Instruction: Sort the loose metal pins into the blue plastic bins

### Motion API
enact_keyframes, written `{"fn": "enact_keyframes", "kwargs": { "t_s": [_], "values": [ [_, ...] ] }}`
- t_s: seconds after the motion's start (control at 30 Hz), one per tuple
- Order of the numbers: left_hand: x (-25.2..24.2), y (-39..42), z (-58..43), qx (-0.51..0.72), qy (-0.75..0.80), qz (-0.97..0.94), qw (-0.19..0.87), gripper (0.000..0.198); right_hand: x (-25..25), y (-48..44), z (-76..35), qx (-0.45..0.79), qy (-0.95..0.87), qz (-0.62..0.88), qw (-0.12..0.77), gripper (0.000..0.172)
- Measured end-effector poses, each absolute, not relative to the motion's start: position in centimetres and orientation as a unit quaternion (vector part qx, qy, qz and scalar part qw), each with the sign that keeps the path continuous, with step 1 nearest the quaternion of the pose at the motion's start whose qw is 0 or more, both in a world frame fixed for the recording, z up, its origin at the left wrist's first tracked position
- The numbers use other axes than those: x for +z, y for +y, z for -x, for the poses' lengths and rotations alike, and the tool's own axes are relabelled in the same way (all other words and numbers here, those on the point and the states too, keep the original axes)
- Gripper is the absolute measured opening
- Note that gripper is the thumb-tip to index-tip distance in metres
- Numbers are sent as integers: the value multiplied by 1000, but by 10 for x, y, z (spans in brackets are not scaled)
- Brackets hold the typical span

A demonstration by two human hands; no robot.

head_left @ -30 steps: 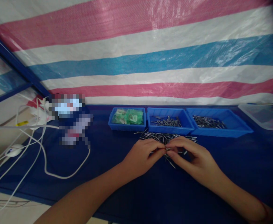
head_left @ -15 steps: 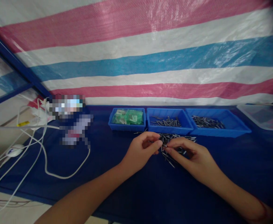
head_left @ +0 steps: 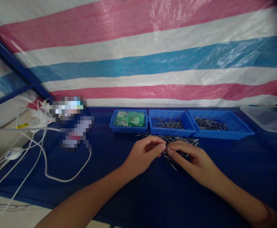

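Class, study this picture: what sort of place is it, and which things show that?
Probably a makeshift workshop bench for sorting small parts. Blue bins hold metal pins and bagged parts, loose pins lie heaped on the blue table, and a striped tarp serves as the back wall.

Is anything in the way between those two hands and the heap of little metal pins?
Nothing visible. The left hand and the right hand are right at the pile of pins, fingertips almost meeting over its near edge. The blue trays stand behind the pile, not between.
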State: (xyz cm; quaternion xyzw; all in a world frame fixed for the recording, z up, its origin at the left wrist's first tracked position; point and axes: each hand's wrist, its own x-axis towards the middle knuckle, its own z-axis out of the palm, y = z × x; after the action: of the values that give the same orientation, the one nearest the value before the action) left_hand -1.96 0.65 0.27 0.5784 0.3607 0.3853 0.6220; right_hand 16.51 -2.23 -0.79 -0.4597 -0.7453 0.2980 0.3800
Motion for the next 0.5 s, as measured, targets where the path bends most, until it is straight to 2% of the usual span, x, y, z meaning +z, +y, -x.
{"fn": "enact_keyframes", "kwargs": {
  "t_s": [0.33, 0.5],
  "values": [
    [-2, 8, 21, 352, 382, -640, 566, 22, -4, -24, -169, 218, -724, 497, 426, 13],
    [0, 4, 24, 284, 405, -756, 429, 23, 1, -11, -195, 134, -720, 534, 422, 16]
  ]
}}
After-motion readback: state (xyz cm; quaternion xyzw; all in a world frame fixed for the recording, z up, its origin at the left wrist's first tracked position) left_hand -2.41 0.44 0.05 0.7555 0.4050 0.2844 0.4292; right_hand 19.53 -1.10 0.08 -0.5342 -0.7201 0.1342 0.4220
